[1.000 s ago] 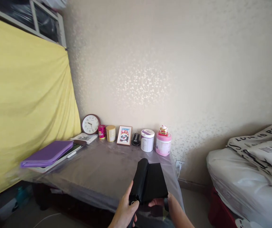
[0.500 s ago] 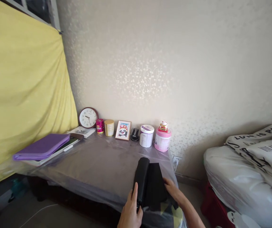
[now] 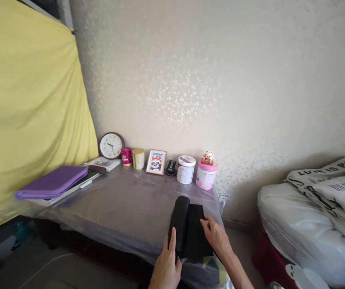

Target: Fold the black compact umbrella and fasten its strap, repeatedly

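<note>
A thick black roll lies at the near right corner of the table, with a flat black flap spread out from its right side; its exact kind I cannot make out. My left hand is closed around the roll's near end, the index finger stretched along its side. At the flap's right edge, my right hand has its fingers bent and pressed onto the black material. The underside of the roll is hidden.
Along the wall stand a clock, a pink can, a yellow-lidded jar, a panda picture, a black device, a white tub and a pink tub topped by a figurine. A purple folder lies left.
My right hand has moved up and left along the flap, which now lies flatter; its near corner no longer hangs past the hand. My left hand stays on the roll.
</note>
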The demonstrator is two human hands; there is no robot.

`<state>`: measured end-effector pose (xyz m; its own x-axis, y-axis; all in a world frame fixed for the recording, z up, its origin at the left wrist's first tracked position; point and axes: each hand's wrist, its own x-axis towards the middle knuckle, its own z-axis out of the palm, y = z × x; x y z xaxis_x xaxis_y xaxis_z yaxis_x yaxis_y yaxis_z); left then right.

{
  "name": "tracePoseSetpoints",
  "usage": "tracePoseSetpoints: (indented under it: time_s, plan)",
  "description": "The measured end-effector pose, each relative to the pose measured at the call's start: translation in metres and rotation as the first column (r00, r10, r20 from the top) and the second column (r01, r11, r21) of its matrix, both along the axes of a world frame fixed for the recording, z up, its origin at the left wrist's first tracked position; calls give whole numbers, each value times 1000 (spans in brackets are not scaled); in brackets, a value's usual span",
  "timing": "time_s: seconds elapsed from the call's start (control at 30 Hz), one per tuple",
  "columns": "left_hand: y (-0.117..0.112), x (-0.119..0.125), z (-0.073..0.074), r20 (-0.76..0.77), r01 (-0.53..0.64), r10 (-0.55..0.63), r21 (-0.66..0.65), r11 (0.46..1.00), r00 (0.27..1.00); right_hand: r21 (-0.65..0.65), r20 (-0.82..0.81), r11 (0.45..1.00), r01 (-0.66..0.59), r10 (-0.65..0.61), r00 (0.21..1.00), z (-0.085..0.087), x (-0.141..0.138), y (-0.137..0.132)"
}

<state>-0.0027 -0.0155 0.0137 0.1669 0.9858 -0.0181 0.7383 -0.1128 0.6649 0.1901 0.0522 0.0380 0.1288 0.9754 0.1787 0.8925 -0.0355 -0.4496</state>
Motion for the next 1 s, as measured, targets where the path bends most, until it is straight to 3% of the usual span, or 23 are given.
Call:
tracePoseSetpoints:
  time_s: [0.27, 0.43, 0.5, 0.6, 0.7, 0.8, 0.9, 1.0]
  plan:
    - [3, 1, 0, -37, -10, 10, -7, 1000, 999, -1, 30, 999, 50, -50, 998, 3, -5, 4]
    - [5, 0, -3, -40, -14, 14, -15, 1000, 999, 6, -172, 1000, 5, -4, 985, -2, 1, 14]
    - [5, 0, -3, -29, -13, 12, -16, 1000, 999, -43, -358, 999, -2, -13, 934, 2, -2, 18]
    - [5, 0, -1, -19, -1, 1, -22, 1000, 1000, -97, -622, 995, -13, -50, 781, 16, -14, 21]
    - [5, 0, 2, -20, 0, -1, -32, 999, 1000, -83, -774, 995, -54, -30, 633, 30, -34, 23]
    - [5, 1, 4, -17, -11, 10, -36, 999, 1000, -58, -852, 994, -90, -2, 523, 32, -56, 30]
    - [6, 2, 4, -34, -15, 13, -51, 999, 999, -59, -869, 992, -109, 3, 495, 22, -76, 42]
    - [8, 2, 5, -67, -4, 0, -62, 998, 998, -87, -818, 987, -134, 6, 575, 10, -91, 54]
